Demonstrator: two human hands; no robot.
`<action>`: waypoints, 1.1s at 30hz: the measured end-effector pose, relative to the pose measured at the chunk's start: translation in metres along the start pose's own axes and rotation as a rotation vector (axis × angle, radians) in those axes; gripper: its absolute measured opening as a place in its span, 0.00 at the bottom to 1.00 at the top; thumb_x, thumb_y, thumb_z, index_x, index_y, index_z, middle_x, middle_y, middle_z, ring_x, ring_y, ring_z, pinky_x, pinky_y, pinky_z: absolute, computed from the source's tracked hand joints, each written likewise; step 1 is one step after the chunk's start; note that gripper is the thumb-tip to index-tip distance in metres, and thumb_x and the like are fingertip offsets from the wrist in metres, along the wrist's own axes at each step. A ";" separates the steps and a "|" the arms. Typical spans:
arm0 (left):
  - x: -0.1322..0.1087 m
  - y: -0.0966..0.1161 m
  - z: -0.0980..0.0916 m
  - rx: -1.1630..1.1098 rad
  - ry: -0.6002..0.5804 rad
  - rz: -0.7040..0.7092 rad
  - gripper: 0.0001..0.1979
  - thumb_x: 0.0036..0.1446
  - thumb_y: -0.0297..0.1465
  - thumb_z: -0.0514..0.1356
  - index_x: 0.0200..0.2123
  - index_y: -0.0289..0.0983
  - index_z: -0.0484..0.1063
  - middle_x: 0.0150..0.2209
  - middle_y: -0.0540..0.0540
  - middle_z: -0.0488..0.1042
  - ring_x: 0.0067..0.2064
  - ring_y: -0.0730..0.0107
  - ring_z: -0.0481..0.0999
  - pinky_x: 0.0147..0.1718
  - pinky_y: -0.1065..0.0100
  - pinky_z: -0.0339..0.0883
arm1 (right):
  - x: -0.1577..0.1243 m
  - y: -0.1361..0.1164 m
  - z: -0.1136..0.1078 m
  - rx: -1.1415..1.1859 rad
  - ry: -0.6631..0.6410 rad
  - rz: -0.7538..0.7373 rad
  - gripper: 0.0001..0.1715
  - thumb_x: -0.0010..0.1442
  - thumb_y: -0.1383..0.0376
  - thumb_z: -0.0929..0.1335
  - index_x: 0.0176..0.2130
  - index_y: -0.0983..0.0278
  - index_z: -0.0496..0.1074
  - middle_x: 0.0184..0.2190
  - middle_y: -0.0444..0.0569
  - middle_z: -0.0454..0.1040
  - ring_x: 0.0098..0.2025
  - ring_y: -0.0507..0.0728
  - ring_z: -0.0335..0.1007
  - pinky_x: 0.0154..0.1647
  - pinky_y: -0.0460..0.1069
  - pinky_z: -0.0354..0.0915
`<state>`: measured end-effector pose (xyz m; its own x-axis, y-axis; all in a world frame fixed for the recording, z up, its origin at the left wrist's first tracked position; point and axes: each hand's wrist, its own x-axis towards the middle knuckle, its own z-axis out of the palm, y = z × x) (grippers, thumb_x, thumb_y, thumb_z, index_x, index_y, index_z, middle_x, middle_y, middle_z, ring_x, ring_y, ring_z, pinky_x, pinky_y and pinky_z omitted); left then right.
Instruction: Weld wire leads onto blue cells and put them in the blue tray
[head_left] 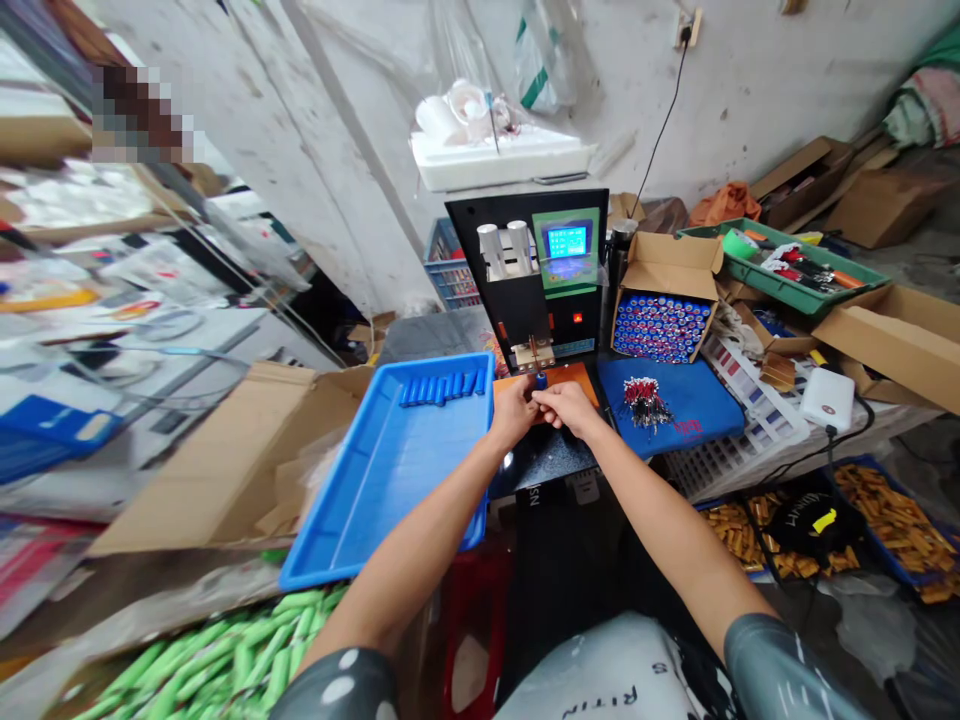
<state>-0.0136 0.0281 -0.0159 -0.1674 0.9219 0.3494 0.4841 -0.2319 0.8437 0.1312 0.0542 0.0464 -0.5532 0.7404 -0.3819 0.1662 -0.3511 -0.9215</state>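
Observation:
My left hand (513,412) and my right hand (568,408) meet in front of a black spot welding machine (484,222) with a lit blue screen. Between them, under the machine's electrodes (533,354), a blue battery cell (541,381) shows its upper end. The fingers of my left hand close around this cell. A pinch of my right hand's thumb and fingers touches the same spot; what it grips is too small to make out. Beneath the hands lies an orange board (571,374). On a blue mat (705,395) to the right rests a bunch of red and black wire leads (646,402).
A blue tray (382,480) at left has several blue cells (442,388) along its far side. Behind the mat, a cardboard box (667,258) is packed with cells. Green-wrapped cells (240,645) fill the lower left. A white power bank (827,398) lies at right.

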 end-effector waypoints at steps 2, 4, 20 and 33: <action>0.000 -0.002 0.000 -0.004 -0.012 -0.011 0.17 0.49 0.31 0.55 0.43 0.34 0.72 0.31 0.48 0.73 0.32 0.59 0.73 0.28 0.67 0.63 | 0.001 0.001 0.002 -0.008 -0.007 0.002 0.16 0.61 0.63 0.68 0.30 0.74 0.63 0.17 0.44 0.61 0.15 0.43 0.53 0.15 0.38 0.47; 0.000 -0.001 0.001 0.001 -0.013 -0.005 0.16 0.50 0.30 0.56 0.42 0.34 0.72 0.32 0.48 0.73 0.33 0.59 0.73 0.29 0.67 0.63 | 0.001 0.003 0.001 0.013 -0.021 -0.003 0.17 0.60 0.62 0.69 0.31 0.74 0.63 0.17 0.43 0.61 0.16 0.43 0.54 0.15 0.38 0.47; -0.003 0.033 -0.011 -0.058 -0.144 -0.052 0.17 0.65 0.46 0.54 0.38 0.37 0.66 0.25 0.49 0.66 0.26 0.62 0.68 0.24 0.66 0.59 | 0.007 0.005 -0.035 0.305 0.053 -0.038 0.27 0.52 0.55 0.75 0.34 0.73 0.61 0.22 0.43 0.63 0.21 0.42 0.59 0.21 0.37 0.53; 0.000 0.031 -0.015 -0.123 -0.122 -0.065 0.16 0.56 0.42 0.61 0.39 0.34 0.72 0.29 0.46 0.71 0.26 0.62 0.70 0.24 0.67 0.63 | 0.021 0.011 -0.032 0.339 0.115 -0.018 0.16 0.60 0.62 0.69 0.39 0.75 0.65 0.25 0.48 0.68 0.23 0.42 0.63 0.23 0.36 0.57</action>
<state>-0.0112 0.0168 0.0162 -0.0857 0.9653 0.2467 0.3661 -0.1998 0.9089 0.1476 0.0843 0.0262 -0.4550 0.8008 -0.3894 -0.1333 -0.4936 -0.8594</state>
